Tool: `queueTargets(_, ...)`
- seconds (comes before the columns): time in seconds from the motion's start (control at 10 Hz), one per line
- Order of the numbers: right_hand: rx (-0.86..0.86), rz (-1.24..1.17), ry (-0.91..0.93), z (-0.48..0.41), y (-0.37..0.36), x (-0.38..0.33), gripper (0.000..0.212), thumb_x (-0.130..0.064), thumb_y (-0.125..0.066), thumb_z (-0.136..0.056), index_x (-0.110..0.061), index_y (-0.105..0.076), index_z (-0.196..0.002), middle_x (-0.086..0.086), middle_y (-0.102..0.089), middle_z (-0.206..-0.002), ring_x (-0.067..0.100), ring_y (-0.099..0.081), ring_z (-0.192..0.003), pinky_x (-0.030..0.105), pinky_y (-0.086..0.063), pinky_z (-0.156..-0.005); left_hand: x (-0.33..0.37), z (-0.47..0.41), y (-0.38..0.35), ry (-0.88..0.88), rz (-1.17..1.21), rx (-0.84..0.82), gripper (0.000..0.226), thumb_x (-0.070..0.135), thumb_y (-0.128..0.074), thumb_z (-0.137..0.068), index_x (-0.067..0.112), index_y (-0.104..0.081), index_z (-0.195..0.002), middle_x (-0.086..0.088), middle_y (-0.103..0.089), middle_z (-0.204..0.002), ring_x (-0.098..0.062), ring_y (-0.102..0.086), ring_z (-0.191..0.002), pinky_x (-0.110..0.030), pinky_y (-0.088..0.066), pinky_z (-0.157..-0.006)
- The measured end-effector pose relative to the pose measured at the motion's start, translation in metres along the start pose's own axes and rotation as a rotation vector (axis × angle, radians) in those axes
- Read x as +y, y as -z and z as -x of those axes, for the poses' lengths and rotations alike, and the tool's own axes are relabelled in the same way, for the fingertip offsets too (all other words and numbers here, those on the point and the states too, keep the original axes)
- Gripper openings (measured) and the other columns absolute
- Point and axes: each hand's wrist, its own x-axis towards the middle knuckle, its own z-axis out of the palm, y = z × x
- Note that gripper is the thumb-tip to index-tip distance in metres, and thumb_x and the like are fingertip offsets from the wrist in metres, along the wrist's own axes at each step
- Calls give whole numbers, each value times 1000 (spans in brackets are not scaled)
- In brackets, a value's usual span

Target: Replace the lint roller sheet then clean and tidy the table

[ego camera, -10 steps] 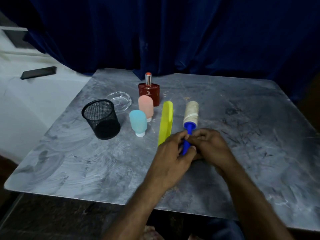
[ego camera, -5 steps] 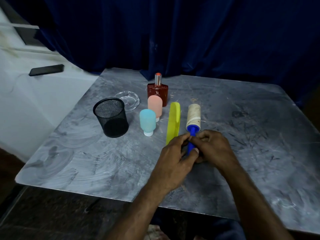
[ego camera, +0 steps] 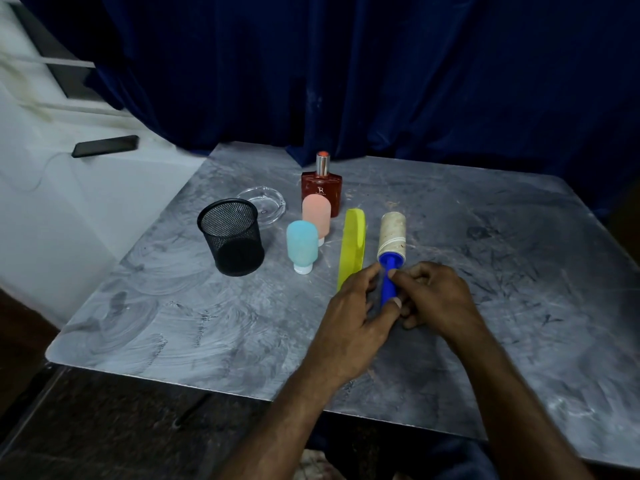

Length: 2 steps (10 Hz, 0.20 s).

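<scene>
The lint roller [ego camera: 392,237] lies on the table [ego camera: 173,323] beside a yellow cover [ego camera: 352,251]. The grip of both the left hand [ego camera: 356,313] and right hand [ego camera: 433,296] is closed around its blue handle [ego camera: 388,284]. It looks light and rigid; the dirty sheet is probably tacky, so peel from its loose edge while holding the handle.

1. My left hand [ego camera: 353,306] and right hand [ego camera: 436,299] meet on the lint roller [ego camera: 391,251] handle, mid-table [ego camera: 173,323], roll end toward the far edge.
2. Cover [ego camera: 352,247] lies just left of it.
3. Two squeeze bottles [ego camera: 302,245] stand left of that, perfume bottle [ego camera: 321,188] behind them.
4. Mesh cup [ego camera: 231,237] is nearest the left edge, glass dish [ego camera: 265,202] behind it.
</scene>
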Motion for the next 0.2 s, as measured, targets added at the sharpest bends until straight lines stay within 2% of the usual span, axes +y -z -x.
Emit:
queueTargets(0.1, 14, 0, -1, 0, 1, 2, 25, -34, -74, -93, -10, -70, -89, 11, -75, -68, 22, -71, -51, 41, -63, -49, 0, 4, 1, -18, 11, 2, 82, 59, -56, -86, 24, -46, -160, 9, -55, -156, 4, -53, -139, -32, -51, -117)
queueTargets(0.2, 155, 161, 118, 5, 6, 1, 22, -39, -71, -92, -17, -69, -91, 5, -75, -76, 21, -73, -58, 47, -65, -57, 0, 11, 4, -88, 9, 43, 74, 51, -59, -92, 26, -44, -161, 10, -53, -156, 3, -51, -142, -34, -49, -119)
